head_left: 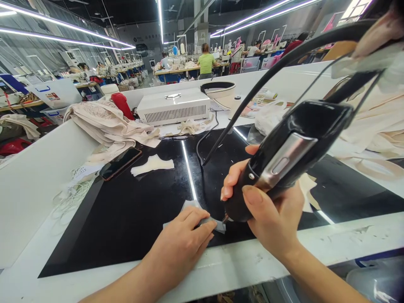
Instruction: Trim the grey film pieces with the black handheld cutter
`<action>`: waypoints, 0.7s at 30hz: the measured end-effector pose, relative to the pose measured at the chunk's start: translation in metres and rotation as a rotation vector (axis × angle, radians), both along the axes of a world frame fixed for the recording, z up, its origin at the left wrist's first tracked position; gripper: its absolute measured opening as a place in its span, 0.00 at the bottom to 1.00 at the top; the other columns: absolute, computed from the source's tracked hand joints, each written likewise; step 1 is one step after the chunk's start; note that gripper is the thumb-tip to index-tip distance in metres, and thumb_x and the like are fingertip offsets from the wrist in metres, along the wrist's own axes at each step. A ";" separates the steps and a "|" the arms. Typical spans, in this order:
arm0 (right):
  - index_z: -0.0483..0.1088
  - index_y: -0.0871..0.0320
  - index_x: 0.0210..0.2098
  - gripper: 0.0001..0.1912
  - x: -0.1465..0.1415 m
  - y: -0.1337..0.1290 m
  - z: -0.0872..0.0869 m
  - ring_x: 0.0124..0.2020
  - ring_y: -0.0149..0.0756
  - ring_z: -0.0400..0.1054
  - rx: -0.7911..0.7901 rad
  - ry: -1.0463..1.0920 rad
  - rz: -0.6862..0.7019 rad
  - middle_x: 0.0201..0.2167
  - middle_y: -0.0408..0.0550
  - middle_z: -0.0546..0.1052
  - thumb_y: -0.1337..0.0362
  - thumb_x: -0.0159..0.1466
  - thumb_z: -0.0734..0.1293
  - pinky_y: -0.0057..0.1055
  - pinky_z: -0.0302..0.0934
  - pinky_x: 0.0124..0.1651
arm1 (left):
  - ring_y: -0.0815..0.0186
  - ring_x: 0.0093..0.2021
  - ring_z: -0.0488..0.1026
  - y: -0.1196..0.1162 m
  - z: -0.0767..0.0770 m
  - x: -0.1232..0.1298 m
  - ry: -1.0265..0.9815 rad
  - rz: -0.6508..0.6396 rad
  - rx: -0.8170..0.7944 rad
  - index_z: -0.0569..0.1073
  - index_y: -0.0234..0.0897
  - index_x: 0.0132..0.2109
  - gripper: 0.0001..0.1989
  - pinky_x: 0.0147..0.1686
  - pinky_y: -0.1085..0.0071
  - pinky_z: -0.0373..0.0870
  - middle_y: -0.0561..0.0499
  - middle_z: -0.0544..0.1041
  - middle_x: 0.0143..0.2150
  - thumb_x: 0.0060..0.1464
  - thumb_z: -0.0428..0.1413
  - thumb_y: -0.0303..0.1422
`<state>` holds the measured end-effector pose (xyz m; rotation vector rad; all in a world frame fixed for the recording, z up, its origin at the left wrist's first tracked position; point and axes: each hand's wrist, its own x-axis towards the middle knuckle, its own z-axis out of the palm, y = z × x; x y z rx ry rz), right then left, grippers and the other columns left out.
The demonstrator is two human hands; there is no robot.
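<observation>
My right hand [274, 210] wraps round a black corded hand tool [284, 147] with a silver panel and a small metal tip. The tool leans down to the left, its tip beside the right end of a small grey piece [220, 226]. Bent fingers of my left hand [181, 237] press that piece down on the black work mat [126, 214]; most of it is hidden under them, and I cannot tell if it is fabric or a template. A cream cut-out piece [153, 164] lies flat farther back on the mat.
A phone [120, 164] lies at the mat's left edge, near beige lace garments [107, 122]. Behind stand a white vented box [173, 108] and a round cream container [219, 93]. The tool's black cable [246, 101] arches across the right side. People sit at machines farther back.
</observation>
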<state>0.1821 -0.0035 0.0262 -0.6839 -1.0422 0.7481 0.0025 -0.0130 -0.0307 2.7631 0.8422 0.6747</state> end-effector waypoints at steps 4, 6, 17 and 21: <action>0.69 0.49 0.46 0.24 0.001 0.000 0.000 0.21 0.34 0.69 0.016 -0.006 0.003 0.28 0.40 0.77 0.51 0.57 0.80 0.33 0.69 0.21 | 0.58 0.50 0.75 0.000 0.001 0.000 0.017 -0.007 0.017 0.76 0.34 0.54 0.11 0.54 0.57 0.79 0.44 0.77 0.50 0.70 0.52 0.28; 0.69 0.49 0.45 0.22 0.003 0.000 -0.001 0.21 0.35 0.69 0.017 -0.005 0.001 0.29 0.41 0.77 0.52 0.58 0.79 0.34 0.68 0.20 | 0.58 0.50 0.75 0.001 0.001 -0.001 0.032 -0.006 0.028 0.76 0.34 0.55 0.12 0.53 0.58 0.80 0.44 0.77 0.50 0.70 0.52 0.28; 0.68 0.50 0.41 0.17 0.008 -0.001 -0.006 0.23 0.33 0.70 0.019 -0.011 0.019 0.31 0.41 0.78 0.55 0.61 0.78 0.33 0.68 0.23 | 0.56 0.50 0.75 0.001 -0.001 0.000 0.071 -0.012 0.072 0.75 0.33 0.55 0.11 0.52 0.57 0.81 0.43 0.77 0.50 0.69 0.53 0.28; 0.68 0.50 0.41 0.18 0.008 0.000 -0.007 0.23 0.33 0.70 0.011 -0.018 0.005 0.30 0.40 0.78 0.55 0.61 0.78 0.33 0.68 0.22 | 0.56 0.50 0.76 0.000 0.000 0.001 0.082 -0.013 0.080 0.75 0.33 0.56 0.12 0.53 0.56 0.80 0.43 0.77 0.50 0.70 0.53 0.29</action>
